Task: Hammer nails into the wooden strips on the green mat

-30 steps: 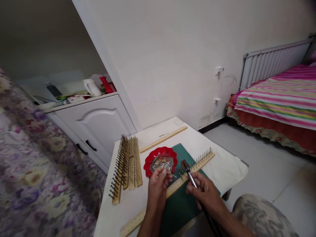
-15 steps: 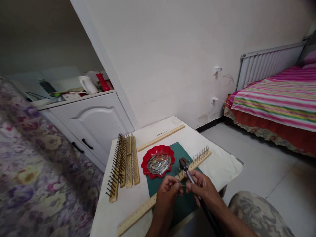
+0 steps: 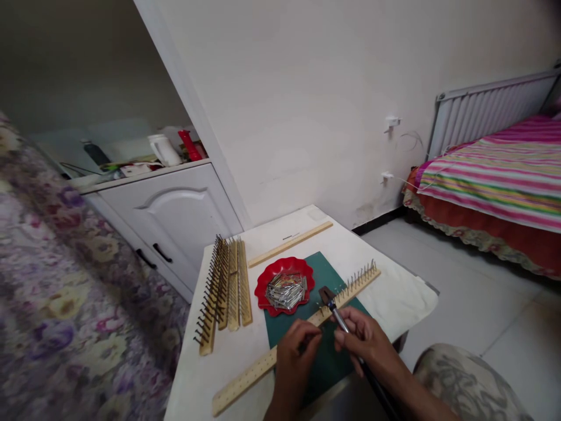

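My left hand [image 3: 295,351] is closed in a pinch near the front edge of a wooden strip [image 3: 245,374]. A thin nail showed at its fingertips earlier; now it is hard to make out. My right hand [image 3: 363,339] is wrapped round a hammer [image 3: 340,320] with a dark head, silver shaft and black grip. The hammer's head hangs over the strip, just left of a row of upright nails at the strip's right end. Holes dot the strip's left part. Beyond my left hand, a red scalloped dish [image 3: 262,283] holds a heap of loose nails [image 3: 287,290].
A green mat [image 3: 326,362] lies under the strip on the white table [image 3: 193,374]. Several nail-studded strips [image 3: 234,292] stand at the left. A bare wooden strip [image 3: 291,244] lies at the back. A floral curtain, cabinet and bed surround the table.
My left hand has turned over, its back now more toward me, and the gap between my hands has widened slightly. The hammer stays in my right hand. The whole view has shifted slightly.
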The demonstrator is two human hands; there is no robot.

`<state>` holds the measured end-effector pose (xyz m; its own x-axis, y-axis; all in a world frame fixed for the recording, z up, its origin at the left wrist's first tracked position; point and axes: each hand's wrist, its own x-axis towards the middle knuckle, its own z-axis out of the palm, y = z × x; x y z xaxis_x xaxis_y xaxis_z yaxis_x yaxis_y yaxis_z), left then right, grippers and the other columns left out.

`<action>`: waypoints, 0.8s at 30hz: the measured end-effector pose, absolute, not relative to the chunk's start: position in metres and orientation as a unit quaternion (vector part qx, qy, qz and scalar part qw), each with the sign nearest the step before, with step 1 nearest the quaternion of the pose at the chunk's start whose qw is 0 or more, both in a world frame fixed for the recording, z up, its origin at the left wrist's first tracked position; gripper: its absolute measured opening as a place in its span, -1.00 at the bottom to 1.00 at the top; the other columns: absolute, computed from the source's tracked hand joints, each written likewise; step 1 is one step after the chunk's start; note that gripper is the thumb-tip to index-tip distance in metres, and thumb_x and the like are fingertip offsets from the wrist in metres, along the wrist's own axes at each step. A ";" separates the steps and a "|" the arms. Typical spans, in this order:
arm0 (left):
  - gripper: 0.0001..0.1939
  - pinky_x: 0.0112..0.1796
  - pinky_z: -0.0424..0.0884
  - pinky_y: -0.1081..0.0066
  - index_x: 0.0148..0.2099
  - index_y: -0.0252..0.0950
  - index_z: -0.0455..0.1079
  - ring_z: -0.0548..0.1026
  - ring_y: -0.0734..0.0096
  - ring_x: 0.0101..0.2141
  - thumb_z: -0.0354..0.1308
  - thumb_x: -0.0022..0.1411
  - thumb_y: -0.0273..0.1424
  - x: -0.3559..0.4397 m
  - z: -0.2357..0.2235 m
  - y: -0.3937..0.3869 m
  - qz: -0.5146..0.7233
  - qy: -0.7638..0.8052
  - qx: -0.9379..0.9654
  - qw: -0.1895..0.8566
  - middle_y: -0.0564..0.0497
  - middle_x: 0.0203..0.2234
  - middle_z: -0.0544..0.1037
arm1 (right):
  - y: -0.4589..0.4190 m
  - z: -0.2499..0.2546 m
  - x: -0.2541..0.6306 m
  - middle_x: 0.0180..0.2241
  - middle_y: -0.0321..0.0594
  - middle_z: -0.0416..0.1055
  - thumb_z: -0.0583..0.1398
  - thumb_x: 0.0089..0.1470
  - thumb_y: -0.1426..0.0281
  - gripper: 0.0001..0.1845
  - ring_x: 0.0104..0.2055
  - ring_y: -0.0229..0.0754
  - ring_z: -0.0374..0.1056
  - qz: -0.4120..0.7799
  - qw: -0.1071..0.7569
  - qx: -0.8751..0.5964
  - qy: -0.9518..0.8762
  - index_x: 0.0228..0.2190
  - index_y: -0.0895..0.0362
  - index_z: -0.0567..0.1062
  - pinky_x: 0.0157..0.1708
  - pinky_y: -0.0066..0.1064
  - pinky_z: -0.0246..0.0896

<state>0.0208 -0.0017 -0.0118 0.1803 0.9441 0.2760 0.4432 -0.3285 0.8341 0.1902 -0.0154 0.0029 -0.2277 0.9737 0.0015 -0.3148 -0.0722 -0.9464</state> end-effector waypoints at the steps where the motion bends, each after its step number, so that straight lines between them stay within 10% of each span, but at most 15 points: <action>1: -0.86 -0.40 0.30 0.49 -0.42 -0.29 0.41 0.40 0.43 -0.44 0.11 0.09 -0.34 0.020 -0.014 0.003 0.416 0.519 0.682 0.304 0.04 -0.50 0.45 | -0.015 0.003 0.192 -0.61 -0.43 0.38 0.23 -0.08 0.18 -0.66 -0.85 -0.50 0.04 0.629 0.510 -0.367 -0.457 -0.35 0.14 0.32 -0.87 -0.65 -0.07; 24: -0.79 -0.43 0.28 0.47 -0.38 -0.29 0.42 0.43 0.39 -0.48 0.04 0.09 -0.28 0.032 -0.030 0.039 0.399 0.591 0.653 0.255 0.05 -0.53 0.51 | -0.015 0.004 0.195 -0.61 -0.44 0.36 0.22 -0.09 0.15 -0.66 -0.85 -0.50 0.02 0.616 0.517 -0.384 -0.453 -0.38 0.13 0.30 -0.87 -0.64 -0.07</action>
